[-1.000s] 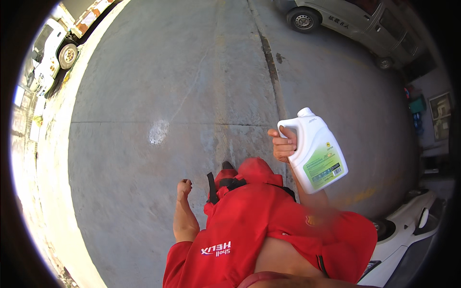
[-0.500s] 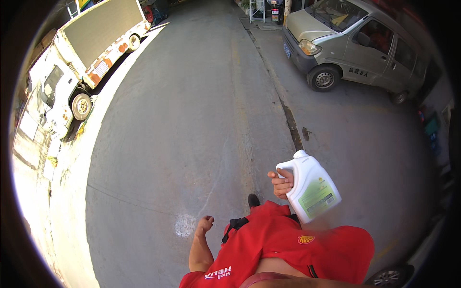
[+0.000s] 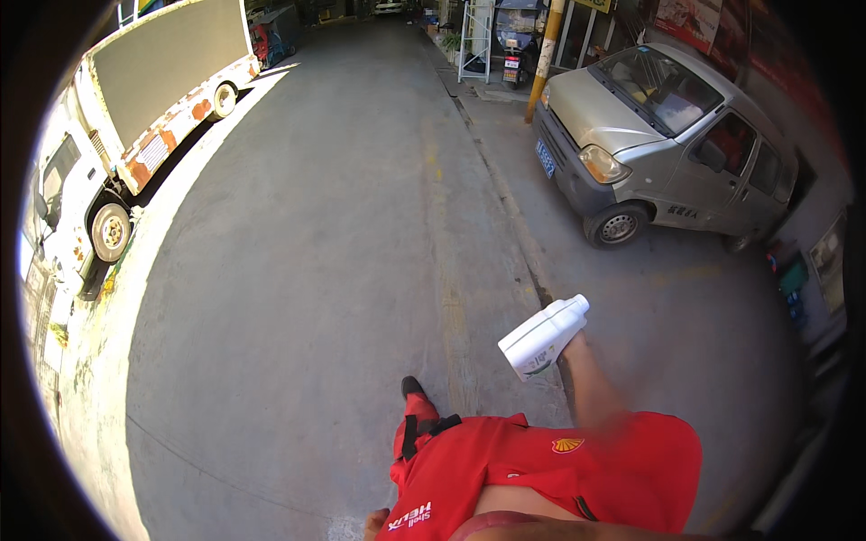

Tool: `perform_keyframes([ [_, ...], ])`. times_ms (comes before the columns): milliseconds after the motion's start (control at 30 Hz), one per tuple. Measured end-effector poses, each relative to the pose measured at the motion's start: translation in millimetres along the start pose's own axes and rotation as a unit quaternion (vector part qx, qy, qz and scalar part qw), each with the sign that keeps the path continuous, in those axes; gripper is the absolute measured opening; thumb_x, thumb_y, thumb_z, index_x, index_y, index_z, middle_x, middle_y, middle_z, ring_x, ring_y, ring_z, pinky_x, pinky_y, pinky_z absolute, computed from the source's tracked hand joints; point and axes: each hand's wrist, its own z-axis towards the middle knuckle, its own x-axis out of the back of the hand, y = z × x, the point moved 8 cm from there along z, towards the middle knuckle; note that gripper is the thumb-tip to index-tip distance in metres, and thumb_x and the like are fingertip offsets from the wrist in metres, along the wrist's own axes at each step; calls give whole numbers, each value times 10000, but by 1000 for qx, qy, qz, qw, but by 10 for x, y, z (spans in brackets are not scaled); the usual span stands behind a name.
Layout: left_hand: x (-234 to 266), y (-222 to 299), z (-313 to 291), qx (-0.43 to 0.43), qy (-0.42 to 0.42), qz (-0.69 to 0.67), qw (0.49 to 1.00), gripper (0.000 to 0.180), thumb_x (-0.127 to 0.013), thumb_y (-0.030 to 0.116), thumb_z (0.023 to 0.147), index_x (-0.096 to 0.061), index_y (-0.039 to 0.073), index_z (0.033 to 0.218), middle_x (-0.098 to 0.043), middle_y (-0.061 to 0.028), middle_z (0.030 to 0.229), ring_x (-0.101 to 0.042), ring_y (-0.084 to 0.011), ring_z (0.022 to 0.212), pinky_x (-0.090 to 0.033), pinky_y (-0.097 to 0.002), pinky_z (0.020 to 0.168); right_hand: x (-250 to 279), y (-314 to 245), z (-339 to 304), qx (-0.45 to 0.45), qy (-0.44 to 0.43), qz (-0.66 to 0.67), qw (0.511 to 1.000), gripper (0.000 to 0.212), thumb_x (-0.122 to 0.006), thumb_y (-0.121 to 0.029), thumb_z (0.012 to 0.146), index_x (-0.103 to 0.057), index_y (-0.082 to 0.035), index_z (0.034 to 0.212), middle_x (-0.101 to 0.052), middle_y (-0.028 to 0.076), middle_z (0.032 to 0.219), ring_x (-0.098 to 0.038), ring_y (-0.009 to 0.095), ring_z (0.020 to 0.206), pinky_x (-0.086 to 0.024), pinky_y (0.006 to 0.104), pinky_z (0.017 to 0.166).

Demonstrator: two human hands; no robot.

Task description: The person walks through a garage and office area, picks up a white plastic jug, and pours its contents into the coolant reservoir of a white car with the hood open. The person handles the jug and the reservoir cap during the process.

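1. Far left: a white truck [image 3: 111,232] with rust-coloured patches and a large grey panel along its side, beside a bright sunlit strip.
2. Centre: a grey paved road [image 3: 298,243] running away from the person.
3. Bottom, left of centre: the person's bare left hand [image 3: 376,521], partly hidden at the red shirt's edge; I cannot tell whether it is open or closed.
4. Just right of that: a dark shoe [image 3: 411,386] below a red trouser leg.
5. Right of centre: a white plastic jug [image 3: 544,336], tilted above the ground, neck toward upper right, gripped by the right hand [image 3: 575,343], mostly hidden behind it.
6. Right: a parked silver van [image 3: 663,135].
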Motion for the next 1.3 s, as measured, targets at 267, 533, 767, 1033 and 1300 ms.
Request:
perform_keyframes([
  [267, 2750, 4648, 816, -198, 313, 4, 929, 354, -582, 278, 933, -685, -37, 1059, -728, -134, 896, -684, -196, 792, -539, -344, 767, -823, 997, 1121, -58, -145, -815, 558, 430, -611, -218, 786, -709, 18, 1132, -698, 263, 1088, -665, 381, 1098, -514, 440, 935],
  [533, 3791, 6681, 1912, -293, 292, -134, 900, 279, -539, 211, 980, -659, -28, 1058, -701, -106, 902, -651, -160, 759, -534, -305, 681, -691, 1484, 1975, -434, -179, -754, 460, 138, -588, -152, 698, -648, -68, 607, -710, 93, 737, -662, 213, 689, -497, 402, 680],
  [767, 2935, 6424, 3221, 163, -28, 46, 985, 333, -583, 277, 963, -633, 25, 1175, -696, -82, 978, -658, -206, 763, -551, -370, 648, -3202, 1155, 4202, -304, -279, -830, 375, 270, -622, -98, 512, -768, -90, 739, -703, 231, 1085, -679, 389, 979, -519, 493, 825],
  [1033, 3611, 8121, 4596, 26, 84, -135, 987, 272, -579, 245, 979, -635, 18, 1119, -698, -105, 915, -640, -187, 683, -519, -339, 557, -6518, 231, 6006, 93, -183, -680, 703, 659, -362, -542, 1003, -425, -68, 1455, -636, 211, 1272, -587, 401, 1195, -461, 476, 986],
  [1300, 5188, 9612, 5993, 106, 169, -120, 972, 242, -534, 162, 900, -660, -11, 1012, -677, -85, 802, -588, -177, 557, -474, -319, 488, -6806, 814, 7894, -290, -124, -728, 609, 643, -207, -471, 1023, -555, -35, 702, -537, 125, 556, -482, 274, 419, -476, 464, 597],
])
